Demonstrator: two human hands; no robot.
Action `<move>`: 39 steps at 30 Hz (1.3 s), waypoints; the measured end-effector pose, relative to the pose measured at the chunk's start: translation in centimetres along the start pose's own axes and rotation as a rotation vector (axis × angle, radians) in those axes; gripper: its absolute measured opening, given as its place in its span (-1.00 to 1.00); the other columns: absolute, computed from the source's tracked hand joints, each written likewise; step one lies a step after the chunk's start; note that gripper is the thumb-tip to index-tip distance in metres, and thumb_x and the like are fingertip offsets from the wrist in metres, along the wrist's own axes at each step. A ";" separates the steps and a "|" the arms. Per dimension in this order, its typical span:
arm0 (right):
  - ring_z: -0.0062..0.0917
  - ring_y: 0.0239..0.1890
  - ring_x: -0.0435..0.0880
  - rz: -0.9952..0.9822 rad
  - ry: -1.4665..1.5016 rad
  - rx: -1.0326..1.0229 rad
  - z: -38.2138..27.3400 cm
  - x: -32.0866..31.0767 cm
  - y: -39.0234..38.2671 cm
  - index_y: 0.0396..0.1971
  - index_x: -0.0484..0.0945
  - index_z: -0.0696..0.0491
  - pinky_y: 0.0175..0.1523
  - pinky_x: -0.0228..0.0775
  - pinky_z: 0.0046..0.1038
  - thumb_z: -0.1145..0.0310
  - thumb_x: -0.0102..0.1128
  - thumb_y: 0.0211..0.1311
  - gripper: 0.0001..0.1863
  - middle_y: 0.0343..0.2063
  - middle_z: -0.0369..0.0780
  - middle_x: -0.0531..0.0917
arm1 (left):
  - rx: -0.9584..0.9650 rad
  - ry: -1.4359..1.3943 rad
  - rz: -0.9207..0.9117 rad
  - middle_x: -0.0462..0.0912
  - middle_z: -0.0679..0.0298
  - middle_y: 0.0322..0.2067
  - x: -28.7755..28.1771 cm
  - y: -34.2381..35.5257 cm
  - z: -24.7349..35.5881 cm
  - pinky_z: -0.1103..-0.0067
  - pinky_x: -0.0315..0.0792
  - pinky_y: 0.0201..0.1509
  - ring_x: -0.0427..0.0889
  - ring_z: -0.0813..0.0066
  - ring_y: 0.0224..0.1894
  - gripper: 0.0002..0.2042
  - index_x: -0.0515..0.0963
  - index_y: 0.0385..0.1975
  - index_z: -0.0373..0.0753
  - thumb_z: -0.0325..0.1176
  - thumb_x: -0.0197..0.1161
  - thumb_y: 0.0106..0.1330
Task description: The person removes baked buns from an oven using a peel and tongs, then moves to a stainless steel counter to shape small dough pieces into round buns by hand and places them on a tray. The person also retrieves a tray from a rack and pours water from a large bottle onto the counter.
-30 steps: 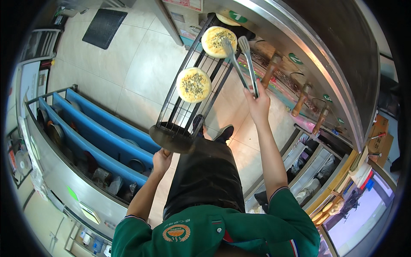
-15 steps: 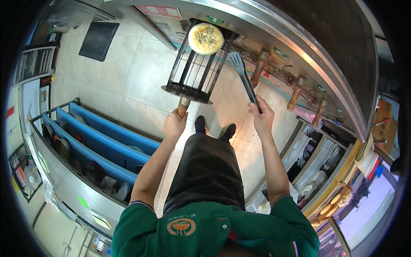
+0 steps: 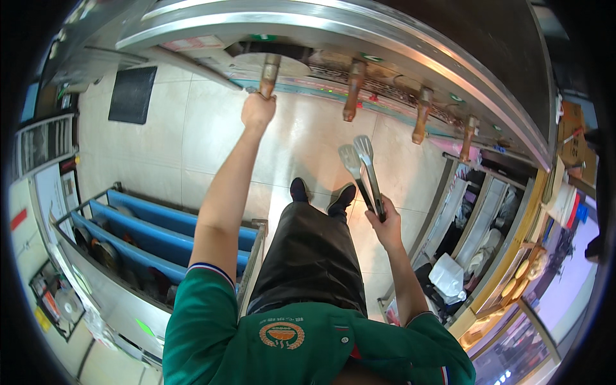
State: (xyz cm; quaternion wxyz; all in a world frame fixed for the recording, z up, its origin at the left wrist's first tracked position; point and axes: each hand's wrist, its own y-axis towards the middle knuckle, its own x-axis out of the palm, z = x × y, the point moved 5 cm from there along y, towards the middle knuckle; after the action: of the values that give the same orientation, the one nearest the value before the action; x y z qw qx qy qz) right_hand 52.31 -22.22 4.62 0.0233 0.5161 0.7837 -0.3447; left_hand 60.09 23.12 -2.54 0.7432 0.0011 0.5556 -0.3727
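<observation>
My left hand [image 3: 258,110] grips a wood-and-metal handle [image 3: 269,69] on a round metal end plate [image 3: 292,64] at the front of a steel oven [image 3: 321,25]; the rack behind that plate is hidden inside. My right hand [image 3: 385,228] holds long metal tongs with dark grips and slotted flat ends [image 3: 363,151], over the floor right of my legs. Further wooden handles [image 3: 353,90] stick out along the oven front to the right. The seeded flatbreads are out of sight.
A steel rack with blue dividers [image 3: 147,234] stands low at the left. A black mat [image 3: 131,93] lies on the tiles. At the right are an open steel bin with bags [image 3: 475,205], cardboard boxes [image 3: 568,128] and bread [image 3: 516,276] on a wooden shelf. My shoes [image 3: 340,200] show below my apron.
My left hand has pushed the wire rack with the flatbreads forward into the oven until only plate and handle show. My right hand has drawn the tongs lower, away from the rack.
</observation>
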 end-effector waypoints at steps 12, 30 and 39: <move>-0.61 -0.52 0.59 -0.013 -0.084 0.148 6.1 -2.2 -5.3 0.08 0.50 0.14 -0.37 0.48 -0.50 0.34 0.49 0.12 -0.46 -0.45 -0.24 0.66 | 0.276 0.365 0.605 0.63 0.04 0.05 -1.3 0.0 7.8 -0.10 0.19 0.34 0.51 -0.04 0.20 -0.12 0.44 0.17 -0.30 0.30 0.46 0.00; -0.70 -0.36 0.63 -0.284 0.325 0.017 9.0 -13.8 0.5 0.17 0.51 0.16 -0.24 0.54 -0.60 0.38 0.26 0.36 -0.58 -0.32 -0.32 0.67 | 0.093 -0.370 -0.127 0.61 0.03 -0.63 13.5 -21.6 2.4 0.32 0.49 -0.43 0.63 0.15 -0.56 -0.62 0.57 -0.48 -0.38 -0.12 0.41 0.25; -0.69 -0.42 0.63 -0.933 0.302 0.091 4.1 -5.8 9.6 -0.11 0.61 0.18 -0.26 0.53 -0.62 0.34 0.18 0.43 -0.78 -0.31 -0.29 0.70 | 0.011 -0.339 -0.041 0.67 -0.17 -0.46 15.7 -40.1 -12.0 0.20 0.55 -0.28 0.69 -0.18 -0.34 -0.65 0.61 -0.32 -0.37 -0.14 0.41 0.26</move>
State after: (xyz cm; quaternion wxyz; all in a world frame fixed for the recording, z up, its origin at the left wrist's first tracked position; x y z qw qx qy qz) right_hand 61.67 -26.88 -1.17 -0.2701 0.1549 0.9101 -0.2736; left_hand 29.58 -9.52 -3.55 0.8185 -0.0691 0.4202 -0.3857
